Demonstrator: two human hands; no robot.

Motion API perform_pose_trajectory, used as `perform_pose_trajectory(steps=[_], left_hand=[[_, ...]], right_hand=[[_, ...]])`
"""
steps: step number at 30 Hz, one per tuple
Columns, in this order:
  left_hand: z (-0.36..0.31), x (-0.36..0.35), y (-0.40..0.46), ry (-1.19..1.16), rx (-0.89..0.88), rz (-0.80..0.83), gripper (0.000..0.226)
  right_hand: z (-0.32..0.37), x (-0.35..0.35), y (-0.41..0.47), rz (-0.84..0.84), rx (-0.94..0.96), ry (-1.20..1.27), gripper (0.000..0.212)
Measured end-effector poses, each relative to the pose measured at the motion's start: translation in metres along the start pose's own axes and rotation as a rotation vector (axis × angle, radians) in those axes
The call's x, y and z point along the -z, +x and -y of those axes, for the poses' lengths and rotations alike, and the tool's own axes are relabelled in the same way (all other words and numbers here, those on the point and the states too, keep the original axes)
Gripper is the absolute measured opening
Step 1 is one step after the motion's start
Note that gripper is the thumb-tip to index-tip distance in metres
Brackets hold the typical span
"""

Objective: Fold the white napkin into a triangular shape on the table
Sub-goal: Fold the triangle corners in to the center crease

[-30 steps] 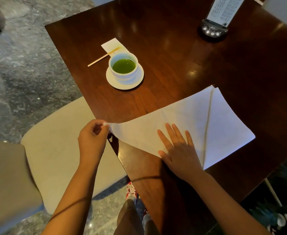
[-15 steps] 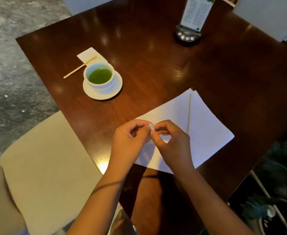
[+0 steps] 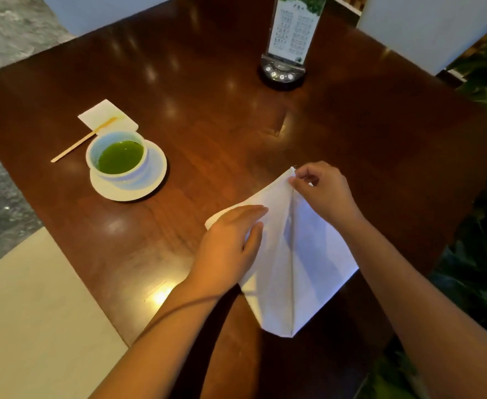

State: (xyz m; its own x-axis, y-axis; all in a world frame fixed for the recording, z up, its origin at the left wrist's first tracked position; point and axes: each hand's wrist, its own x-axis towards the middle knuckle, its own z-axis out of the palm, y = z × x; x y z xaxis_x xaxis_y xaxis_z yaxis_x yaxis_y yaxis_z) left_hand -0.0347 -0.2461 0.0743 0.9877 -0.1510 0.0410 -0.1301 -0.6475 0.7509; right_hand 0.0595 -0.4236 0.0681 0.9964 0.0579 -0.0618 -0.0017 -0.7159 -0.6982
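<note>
Napkin [image 3: 308,272] is lying folded on the tabletop's [image 3: 207,96] near right part; right hand [image 3: 321,194] is pinching its far tip in a narrow grip, left hand [image 3: 230,243] pressing flat, fingers spread.

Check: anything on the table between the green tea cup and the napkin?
Nothing: in the head view only bare table lies between the cup, on its saucer, and the napkin.

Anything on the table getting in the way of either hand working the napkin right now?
Nothing visible does. The left hand lies flat on the white napkin, and the right hand pinches its far corner. The cup of green tea and the menu stand sit apart from it.
</note>
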Motion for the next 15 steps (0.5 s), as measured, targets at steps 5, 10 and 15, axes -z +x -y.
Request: perform_pose_trajectory(steps=[5, 10, 15], left_hand=[[0.022, -0.021, 0.011, 0.393, -0.176, 0.140, 0.050], [0.044, -0.036, 0.007, 0.474, -0.122, 0.191, 0.063], [0.052, -0.043, 0.004, 0.550, -0.095, 0.191, 0.065]], right_hand=[[-0.025, -0.010, 0.032, -0.050, -0.019, -0.159, 0.013], [-0.034, -0.017, 0.045, -0.057, -0.008, -0.257, 0.012], [-0.036, -0.022, 0.038, -0.122, 0.160, -0.324, 0.033]])
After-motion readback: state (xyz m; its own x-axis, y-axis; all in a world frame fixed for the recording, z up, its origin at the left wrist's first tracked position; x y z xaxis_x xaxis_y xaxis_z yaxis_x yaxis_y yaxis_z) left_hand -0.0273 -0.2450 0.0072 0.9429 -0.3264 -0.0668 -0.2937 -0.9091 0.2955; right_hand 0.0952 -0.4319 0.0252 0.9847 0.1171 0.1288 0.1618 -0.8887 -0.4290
